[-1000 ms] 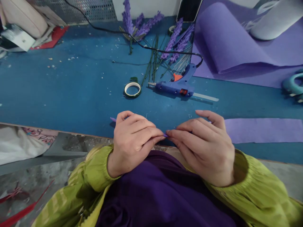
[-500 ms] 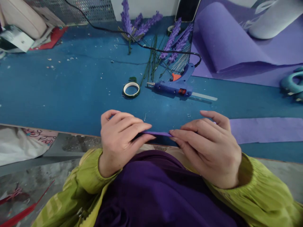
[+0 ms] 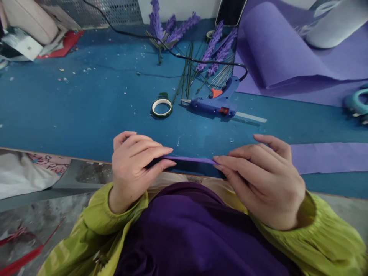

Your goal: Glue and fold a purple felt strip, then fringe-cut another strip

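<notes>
A narrow purple strip (image 3: 191, 159), seen nearly edge-on, stretches between my two hands near the table's front edge. My left hand (image 3: 136, 168) pinches its left part between thumb and fingers. At the other end, my right hand (image 3: 261, 180) grips it with thumb and index fingertip, the little finger raised. Whether the strip is paper, felt or foam I cannot tell. A wider flat purple strip (image 3: 330, 158) lies on the table to the right, partly behind my right hand. Beyond my hands are a roll of green tape (image 3: 152, 111) and a blue glue gun (image 3: 211, 106).
Purple lavender-like flowers (image 3: 156, 23), green stems (image 3: 188, 71) and a black cord (image 3: 129, 36) lie at the back of the blue table (image 3: 86, 107). A rolled purple sheet (image 3: 278, 46) and a white cylinder (image 3: 330, 28) stand back right. Teal-handled scissors (image 3: 356, 102) rest at the right edge.
My hands have moved farther apart, left hand leftward and right hand rightward, so a longer stretch of the purple strip shows between them. The whole view has shifted slightly.
</notes>
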Demonstrator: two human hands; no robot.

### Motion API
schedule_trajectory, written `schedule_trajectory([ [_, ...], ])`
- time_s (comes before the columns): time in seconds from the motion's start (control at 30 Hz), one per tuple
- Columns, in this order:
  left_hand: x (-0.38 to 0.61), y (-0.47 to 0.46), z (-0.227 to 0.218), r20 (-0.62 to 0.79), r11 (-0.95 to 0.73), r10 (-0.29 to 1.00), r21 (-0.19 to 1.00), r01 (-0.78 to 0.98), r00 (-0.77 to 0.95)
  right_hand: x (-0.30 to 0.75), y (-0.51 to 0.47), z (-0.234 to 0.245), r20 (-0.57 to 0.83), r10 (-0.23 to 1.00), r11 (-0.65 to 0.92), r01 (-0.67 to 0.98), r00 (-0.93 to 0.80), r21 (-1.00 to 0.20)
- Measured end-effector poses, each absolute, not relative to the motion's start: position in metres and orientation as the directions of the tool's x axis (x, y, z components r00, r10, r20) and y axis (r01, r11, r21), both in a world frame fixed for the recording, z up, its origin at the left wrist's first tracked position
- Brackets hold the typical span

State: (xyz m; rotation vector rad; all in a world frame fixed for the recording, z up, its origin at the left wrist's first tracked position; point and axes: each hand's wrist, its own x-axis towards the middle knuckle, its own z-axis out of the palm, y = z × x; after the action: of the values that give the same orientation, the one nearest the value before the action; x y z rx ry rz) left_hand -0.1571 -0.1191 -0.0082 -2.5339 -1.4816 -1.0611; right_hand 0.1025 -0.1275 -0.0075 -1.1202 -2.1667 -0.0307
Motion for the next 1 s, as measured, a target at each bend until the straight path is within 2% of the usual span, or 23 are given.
schedule_trajectory([
  [0.27,-0.173,-0.12,-0.009,0.517,-0.477,0.815,0.34,0.811,0.263,0.107,-0.129,-0.008,0.584,0.717,0.616,0.739,-0.381,-0.274],
  [0.57,-0.181,-0.12,-0.014,0.548,-0.456,0.807,0.343,0.821,0.219,0.112,-0.129,-0.005,0.58,0.729,0.592,0.759,-0.363,-0.27],
  [1.0,-0.175,-0.12,-0.011,0.544,-0.486,0.806,0.382,0.786,0.234,0.118,-0.132,-0.01,0.579,0.727,0.596,0.759,-0.369,-0.264],
])
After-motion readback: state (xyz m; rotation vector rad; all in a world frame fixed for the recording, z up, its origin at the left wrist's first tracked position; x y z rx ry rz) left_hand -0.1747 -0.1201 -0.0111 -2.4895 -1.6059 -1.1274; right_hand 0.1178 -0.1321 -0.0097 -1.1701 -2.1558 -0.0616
